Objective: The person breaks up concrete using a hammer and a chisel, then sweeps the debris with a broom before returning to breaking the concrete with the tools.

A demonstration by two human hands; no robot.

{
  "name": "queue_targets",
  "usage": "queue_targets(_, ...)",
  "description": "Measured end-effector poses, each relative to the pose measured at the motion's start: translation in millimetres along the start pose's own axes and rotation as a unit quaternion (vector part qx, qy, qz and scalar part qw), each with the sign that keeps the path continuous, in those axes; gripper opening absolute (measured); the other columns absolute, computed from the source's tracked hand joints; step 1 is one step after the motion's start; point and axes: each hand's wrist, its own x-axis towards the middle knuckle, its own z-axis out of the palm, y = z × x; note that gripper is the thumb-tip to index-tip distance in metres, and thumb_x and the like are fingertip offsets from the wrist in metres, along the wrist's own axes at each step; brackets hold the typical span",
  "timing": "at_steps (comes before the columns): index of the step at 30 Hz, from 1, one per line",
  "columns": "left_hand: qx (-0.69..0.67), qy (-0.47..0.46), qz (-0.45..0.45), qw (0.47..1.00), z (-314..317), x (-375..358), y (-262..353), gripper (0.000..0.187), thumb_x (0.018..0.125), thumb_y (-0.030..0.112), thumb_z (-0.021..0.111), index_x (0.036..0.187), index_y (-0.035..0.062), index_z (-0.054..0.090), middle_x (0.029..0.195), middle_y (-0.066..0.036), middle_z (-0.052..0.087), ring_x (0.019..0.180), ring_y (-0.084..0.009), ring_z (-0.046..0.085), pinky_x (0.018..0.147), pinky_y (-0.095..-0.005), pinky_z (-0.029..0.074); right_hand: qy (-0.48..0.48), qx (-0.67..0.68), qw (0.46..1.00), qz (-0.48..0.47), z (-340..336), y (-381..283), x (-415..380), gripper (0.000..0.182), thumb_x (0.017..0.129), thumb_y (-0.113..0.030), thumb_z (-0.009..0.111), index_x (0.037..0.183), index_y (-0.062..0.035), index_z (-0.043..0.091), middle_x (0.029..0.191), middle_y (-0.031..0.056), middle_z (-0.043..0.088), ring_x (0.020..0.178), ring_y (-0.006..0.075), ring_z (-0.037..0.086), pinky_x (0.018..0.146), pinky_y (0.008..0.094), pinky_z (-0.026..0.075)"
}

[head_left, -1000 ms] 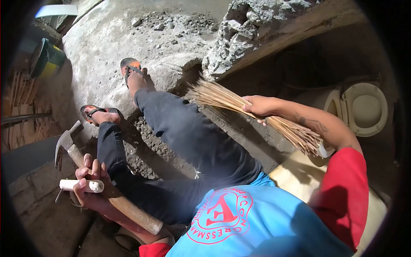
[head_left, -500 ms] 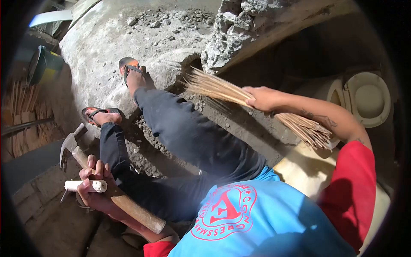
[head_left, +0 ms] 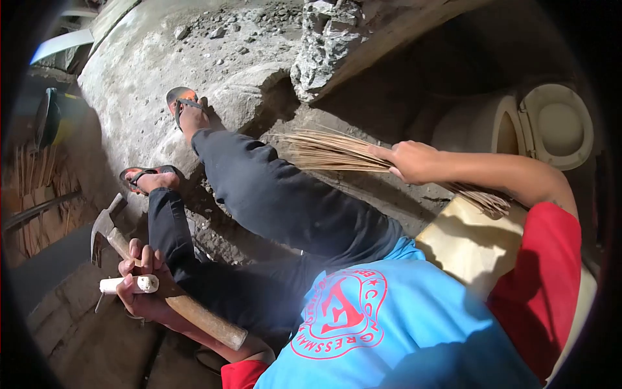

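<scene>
At the lower left, my left hand (head_left: 148, 282) is wrapped round a claw hammer (head_left: 206, 321) with a wooden handle; its metal head points up and left. The same hand also holds a white-handled tool (head_left: 129, 284), whose thin metal part shows at the left end. On the right side, my right hand (head_left: 414, 161) grips a bundle of thin sticks (head_left: 337, 150) round its middle. The bundle's loose ends fan out to the left above my knee, and its thicker ends show below my forearm.
Broken concrete (head_left: 327, 48) rises at the top centre, beside a rubble-strewn slab (head_left: 149, 78). A toilet (head_left: 512, 129) with its lid raised stands at the right. A dark green bucket (head_left: 48, 120) and more sticks (head_left: 39, 168) are at the left.
My right hand has moved a little right and down with the stick bundle, which now lies more level and spreads wider. My left hand still holds the hammer and white-handled tool.
</scene>
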Motion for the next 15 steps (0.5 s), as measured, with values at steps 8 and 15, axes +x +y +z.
queue_targets(8,0.011,-0.006,0.002,1.0,-0.4,0.5,-2.3,0.028,0.076,0.02,0.061,0.093,-0.002,0.066,0.103,-0.01,0.04,0.076,-0.0157,0.041,0.069,-0.0289,0.036,0.063,-0.034,0.997,0.043,20.7,39.7,99.1,0.071,0.078,0.0,0.059,0.145,-0.0182,0.042,0.088,0.0204,0.069,0.085,0.036,0.069,0.073,0.0464,0.056)
queue_targets(15,0.015,0.002,0.004,1.0,1.6,0.2,-0.8,0.023,0.074,0.018,0.061,0.088,-0.0009,0.064,0.101,-0.01,0.04,0.073,-0.0151,0.042,0.068,-0.0294,0.035,0.069,-0.046,0.994,-0.068,35.5,13.6,8.2,0.073,0.079,-0.002,0.059,0.147,-0.0205,0.039,0.086,0.0222,0.066,0.079,0.0392,0.067,0.07,0.0484,0.055)
